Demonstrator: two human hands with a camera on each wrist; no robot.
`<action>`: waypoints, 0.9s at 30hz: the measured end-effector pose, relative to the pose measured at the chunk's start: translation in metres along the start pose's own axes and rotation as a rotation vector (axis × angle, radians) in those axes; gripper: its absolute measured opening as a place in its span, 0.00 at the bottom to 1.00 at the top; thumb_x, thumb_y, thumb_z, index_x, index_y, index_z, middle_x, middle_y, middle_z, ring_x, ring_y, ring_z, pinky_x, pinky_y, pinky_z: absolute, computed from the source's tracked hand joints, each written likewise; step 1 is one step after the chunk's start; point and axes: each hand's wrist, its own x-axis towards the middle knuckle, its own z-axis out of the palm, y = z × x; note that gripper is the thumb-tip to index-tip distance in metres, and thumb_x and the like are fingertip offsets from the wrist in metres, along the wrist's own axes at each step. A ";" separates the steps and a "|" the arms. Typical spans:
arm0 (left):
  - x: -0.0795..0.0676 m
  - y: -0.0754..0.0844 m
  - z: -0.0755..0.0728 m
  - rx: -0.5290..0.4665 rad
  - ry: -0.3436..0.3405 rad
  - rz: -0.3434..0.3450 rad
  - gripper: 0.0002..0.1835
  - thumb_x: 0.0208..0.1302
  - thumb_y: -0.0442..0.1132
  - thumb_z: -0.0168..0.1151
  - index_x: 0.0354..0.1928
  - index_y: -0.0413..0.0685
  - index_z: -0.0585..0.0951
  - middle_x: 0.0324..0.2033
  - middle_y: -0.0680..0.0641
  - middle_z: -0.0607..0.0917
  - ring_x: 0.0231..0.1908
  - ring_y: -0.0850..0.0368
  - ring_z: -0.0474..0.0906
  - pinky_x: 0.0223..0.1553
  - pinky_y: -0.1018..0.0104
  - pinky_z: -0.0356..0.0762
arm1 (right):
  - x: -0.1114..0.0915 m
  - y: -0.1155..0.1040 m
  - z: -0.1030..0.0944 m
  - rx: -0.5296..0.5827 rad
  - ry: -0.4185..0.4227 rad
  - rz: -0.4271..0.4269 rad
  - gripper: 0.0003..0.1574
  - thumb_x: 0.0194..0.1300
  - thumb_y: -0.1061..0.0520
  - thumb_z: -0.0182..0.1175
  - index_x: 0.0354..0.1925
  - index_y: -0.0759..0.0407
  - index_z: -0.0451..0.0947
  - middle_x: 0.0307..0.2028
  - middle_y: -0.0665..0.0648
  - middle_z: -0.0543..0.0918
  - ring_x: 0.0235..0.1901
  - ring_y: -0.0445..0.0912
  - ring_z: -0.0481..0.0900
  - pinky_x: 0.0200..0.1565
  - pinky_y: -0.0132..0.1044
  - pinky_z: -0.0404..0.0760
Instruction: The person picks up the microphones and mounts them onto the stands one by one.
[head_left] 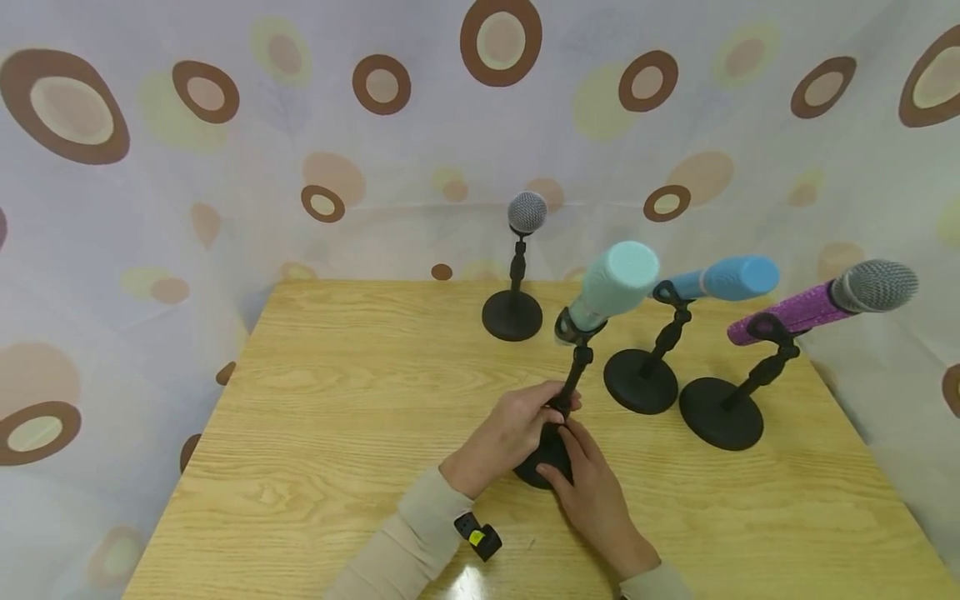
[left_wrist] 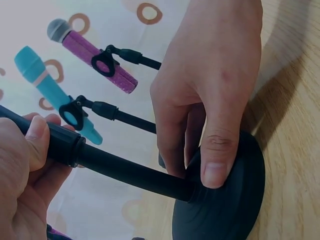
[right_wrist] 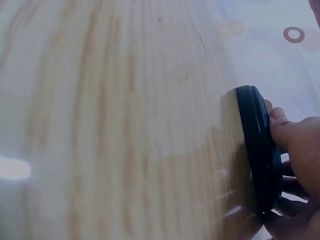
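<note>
A mint-green microphone (head_left: 615, 279) sits tilted in the clip of a black microphone stand (head_left: 576, 371) near the middle of the table. My left hand (head_left: 517, 421) grips the stand's post low down; in the left wrist view its thumb and fingers wrap the thick collar (left_wrist: 64, 145). Lower, my right hand (head_left: 596, 492) holds the round base (head_left: 531, 471), the thumb lying on top of it. Seen from the right wrist, the base (right_wrist: 257, 150) is edge-on against the tabletop, with that hand's fingers at its side, partly out of frame.
Right of my hands, a blue microphone (head_left: 738, 277) and a glittery purple one (head_left: 810, 308) rest in their own stands. Farther back stands a silver-headed microphone (head_left: 527, 212). A patterned curtain (head_left: 420, 167) surrounds the wooden table (head_left: 337, 400). A black strap device (head_left: 477, 537) is by my left wrist.
</note>
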 end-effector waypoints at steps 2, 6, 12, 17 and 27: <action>-0.001 0.000 0.000 -0.004 0.004 -0.007 0.10 0.64 0.39 0.48 0.46 0.50 0.72 0.41 0.55 0.81 0.45 0.72 0.74 0.46 0.85 0.70 | 0.000 0.000 0.000 0.002 0.000 0.000 0.40 0.57 0.43 0.59 0.60 0.66 0.64 0.62 0.61 0.62 0.60 0.54 0.65 0.55 0.49 0.71; -0.002 0.001 0.001 0.013 0.046 -0.020 0.10 0.63 0.39 0.50 0.45 0.49 0.74 0.39 0.55 0.82 0.41 0.72 0.76 0.42 0.87 0.70 | -0.001 0.000 0.000 -0.003 -0.012 0.005 0.41 0.57 0.42 0.58 0.60 0.65 0.63 0.62 0.60 0.62 0.60 0.53 0.65 0.54 0.49 0.71; -0.002 0.003 0.002 0.057 0.085 -0.033 0.10 0.62 0.39 0.54 0.44 0.49 0.75 0.36 0.55 0.83 0.37 0.72 0.78 0.38 0.87 0.72 | -0.001 0.000 -0.001 -0.010 -0.017 0.002 0.41 0.57 0.42 0.58 0.61 0.65 0.63 0.62 0.60 0.62 0.60 0.54 0.66 0.54 0.49 0.72; -0.002 0.004 0.002 0.093 0.095 -0.048 0.10 0.61 0.40 0.55 0.44 0.50 0.75 0.36 0.56 0.82 0.38 0.72 0.77 0.39 0.86 0.72 | -0.001 0.000 -0.002 -0.012 -0.020 0.010 0.41 0.57 0.43 0.58 0.61 0.66 0.63 0.62 0.62 0.62 0.60 0.54 0.65 0.54 0.49 0.71; -0.004 0.004 0.005 0.131 0.123 -0.062 0.15 0.62 0.44 0.53 0.51 0.51 0.70 0.39 0.57 0.79 0.39 0.71 0.77 0.40 0.84 0.73 | -0.001 -0.001 0.000 -0.008 -0.023 0.017 0.41 0.57 0.43 0.58 0.62 0.64 0.62 0.62 0.61 0.62 0.60 0.54 0.65 0.54 0.49 0.71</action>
